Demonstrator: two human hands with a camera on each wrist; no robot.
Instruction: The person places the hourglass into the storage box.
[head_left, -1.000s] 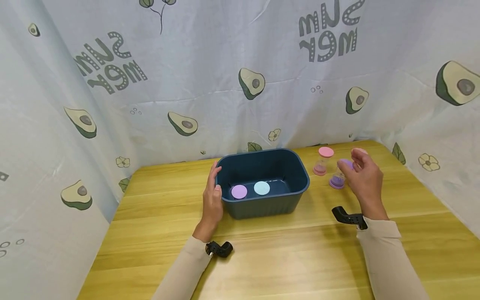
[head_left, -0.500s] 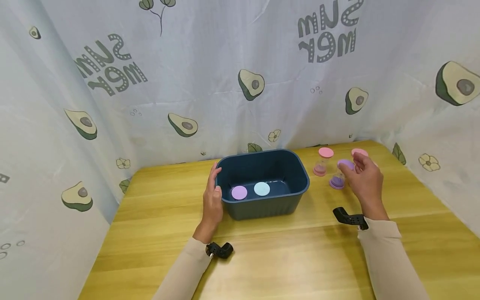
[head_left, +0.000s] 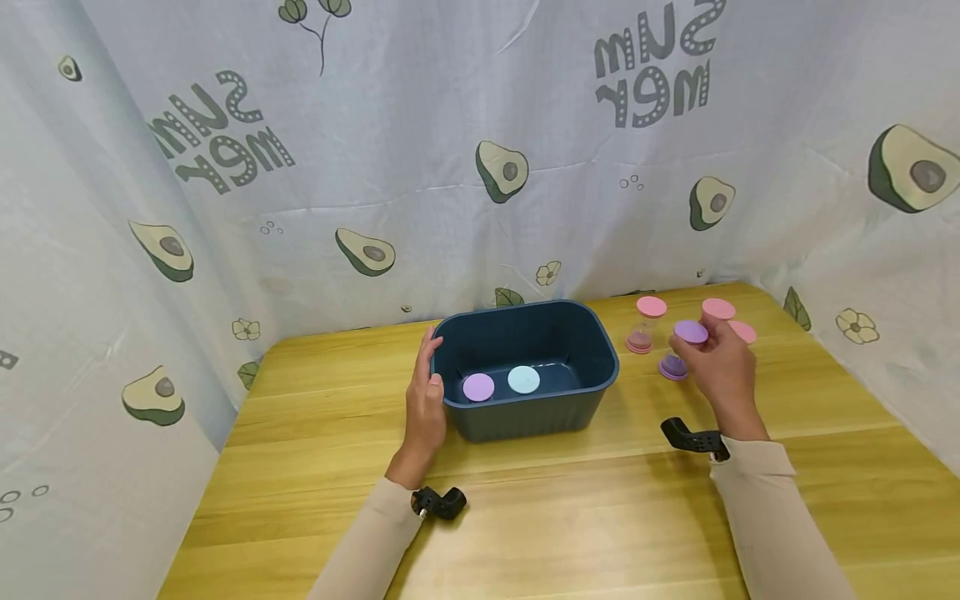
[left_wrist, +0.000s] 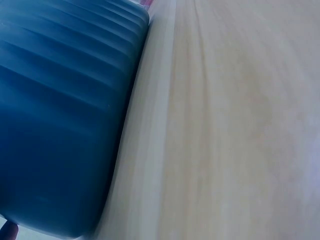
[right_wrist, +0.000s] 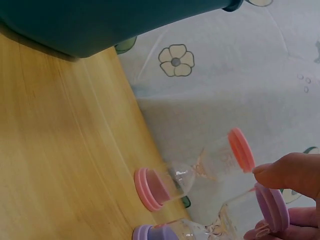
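In the head view, my right hand is at a purple hourglass, thumb and fingers on either side of its top. Close up in the right wrist view, the fingers curl behind the purple cap and the thumb lies at its near side. The hourglass stands upright on the table. A pink hourglass stands just left of it. My left hand rests against the left end of a dark blue bin, fingers fairly straight. Inside the bin are a purple cap and a light blue cap; what lies beneath is hidden.
Two more pink-capped hourglasses stand behind my right hand, one with its cap at the back and another cap partly hidden. An avocado-print curtain hangs along the back edge of the wooden table.
My right hand has shifted slightly left and closed in on the purple hourglass, uncovering a pink cap behind it. The left hand and the bin have stayed put.
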